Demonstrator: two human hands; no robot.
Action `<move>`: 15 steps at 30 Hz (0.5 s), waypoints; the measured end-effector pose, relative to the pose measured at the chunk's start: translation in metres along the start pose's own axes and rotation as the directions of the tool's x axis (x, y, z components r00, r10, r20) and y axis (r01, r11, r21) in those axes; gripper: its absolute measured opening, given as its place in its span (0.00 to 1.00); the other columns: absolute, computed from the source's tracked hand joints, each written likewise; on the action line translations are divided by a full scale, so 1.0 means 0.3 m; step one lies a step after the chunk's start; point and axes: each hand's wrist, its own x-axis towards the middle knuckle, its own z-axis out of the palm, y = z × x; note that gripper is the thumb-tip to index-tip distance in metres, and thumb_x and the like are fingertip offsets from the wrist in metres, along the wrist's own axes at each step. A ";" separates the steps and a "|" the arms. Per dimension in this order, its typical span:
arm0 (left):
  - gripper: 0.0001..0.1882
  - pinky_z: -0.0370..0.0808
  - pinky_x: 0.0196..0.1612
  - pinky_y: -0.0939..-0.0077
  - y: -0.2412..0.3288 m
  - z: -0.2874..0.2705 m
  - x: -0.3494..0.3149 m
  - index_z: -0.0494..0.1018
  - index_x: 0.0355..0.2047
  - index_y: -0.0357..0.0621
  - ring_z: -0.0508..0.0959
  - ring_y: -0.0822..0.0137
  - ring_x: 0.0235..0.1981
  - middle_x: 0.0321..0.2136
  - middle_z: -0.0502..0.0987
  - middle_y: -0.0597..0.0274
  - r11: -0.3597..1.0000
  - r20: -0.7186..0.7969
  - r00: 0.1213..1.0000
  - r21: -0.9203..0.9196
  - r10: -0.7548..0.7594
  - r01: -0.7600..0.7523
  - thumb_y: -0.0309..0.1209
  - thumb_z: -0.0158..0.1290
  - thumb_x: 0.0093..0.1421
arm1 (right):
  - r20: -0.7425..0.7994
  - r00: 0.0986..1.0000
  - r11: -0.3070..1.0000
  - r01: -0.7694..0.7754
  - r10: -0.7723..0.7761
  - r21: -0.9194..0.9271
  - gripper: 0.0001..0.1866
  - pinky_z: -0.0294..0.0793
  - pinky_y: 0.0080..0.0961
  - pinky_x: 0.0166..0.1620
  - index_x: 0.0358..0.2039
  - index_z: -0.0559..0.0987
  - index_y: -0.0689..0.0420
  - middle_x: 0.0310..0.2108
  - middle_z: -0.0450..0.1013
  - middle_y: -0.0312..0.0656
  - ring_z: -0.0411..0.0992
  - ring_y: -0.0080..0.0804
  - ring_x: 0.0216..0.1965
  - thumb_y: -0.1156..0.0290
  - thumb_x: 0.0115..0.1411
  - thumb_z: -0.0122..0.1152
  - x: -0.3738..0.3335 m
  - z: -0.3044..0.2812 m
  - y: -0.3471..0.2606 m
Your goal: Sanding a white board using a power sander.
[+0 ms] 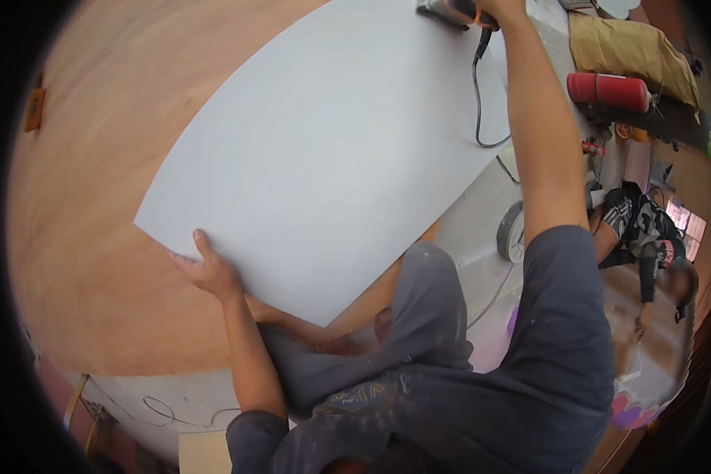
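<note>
Panel [316, 158], white and fan-shaped, reaches across the right edge of the brown wooden sheet [118, 292]. The left hand [209, 272] pinches its near rim, thumb on top; the right hand's [505, 9] fingers close round a corded power tool [450, 12] at the far end. It looks stiff, fairly light — smooth enough to slip — so I'd hold it mid-edge, sparing the sharp corners.

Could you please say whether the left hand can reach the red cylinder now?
Probably not: the left hand holds the white panel at left, while the red cylinder lies far right, beyond the right forearm.
</note>
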 end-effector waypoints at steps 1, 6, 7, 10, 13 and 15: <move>0.30 0.70 0.57 0.66 0.000 0.014 0.001 0.56 0.63 0.28 0.71 0.57 0.55 0.58 0.66 0.43 1.000 0.004 1.000 0.017 0.007 -0.007 0.32 0.51 0.66 | 0.003 1.000 1.000 0.006 -0.006 0.001 0.43 0.78 0.36 0.48 0.58 0.68 0.56 0.45 0.75 0.61 0.78 0.51 0.42 0.59 0.39 0.69 -0.075 -0.025 -0.057; 0.31 0.69 0.57 0.65 -0.053 0.033 0.030 0.57 0.62 0.27 0.72 0.54 0.54 0.56 0.68 0.41 0.997 -0.049 0.996 0.006 0.071 -0.071 0.34 0.52 0.66 | 0.076 0.997 1.000 -0.010 0.010 -0.007 0.43 0.77 0.39 0.51 0.61 0.67 0.48 0.51 0.68 0.58 0.74 0.53 0.47 0.60 0.40 0.70 -0.368 0.023 -0.243; 0.32 0.69 0.57 0.64 -0.074 0.037 0.032 0.57 0.62 0.27 0.72 0.52 0.54 0.56 0.69 0.39 0.996 -0.056 0.996 0.059 0.071 -0.068 0.36 0.52 0.65 | 0.081 0.996 0.999 0.028 -0.026 -0.026 0.45 0.75 0.41 0.53 0.62 0.66 0.42 0.51 0.67 0.54 0.72 0.53 0.51 0.59 0.40 0.72 -0.450 0.041 -0.265; 0.33 0.68 0.57 0.61 -0.083 0.067 0.044 0.58 0.61 0.27 0.72 0.47 0.55 0.56 0.68 0.36 0.990 -0.069 0.995 0.122 0.078 -0.069 0.40 0.52 0.64 | 0.186 0.978 0.995 0.101 -0.098 -0.007 0.42 0.74 0.42 0.54 0.62 0.65 0.39 0.53 0.61 0.51 0.67 0.53 0.54 0.62 0.44 0.70 -0.672 0.065 -0.367; 0.36 0.67 0.58 0.58 -0.078 0.094 0.056 0.57 0.62 0.28 0.71 0.44 0.56 0.56 0.67 0.35 0.989 -0.061 0.995 0.132 0.080 -0.071 0.43 0.52 0.63 | 0.018 0.952 0.944 0.299 -0.305 0.136 0.41 0.75 0.42 0.52 0.59 0.66 0.45 0.48 0.67 0.51 0.70 0.55 0.49 0.63 0.41 0.70 -0.889 0.136 -0.335; 0.37 0.67 0.58 0.57 -0.078 0.096 0.060 0.56 0.62 0.28 0.70 0.44 0.57 0.56 0.67 0.35 0.991 -0.047 0.996 0.120 0.073 -0.067 0.43 0.53 0.62 | -0.017 0.928 0.908 0.368 -0.372 0.199 0.41 0.75 0.43 0.51 0.58 0.66 0.46 0.49 0.67 0.51 0.70 0.55 0.49 0.64 0.41 0.70 -1.034 0.170 -0.282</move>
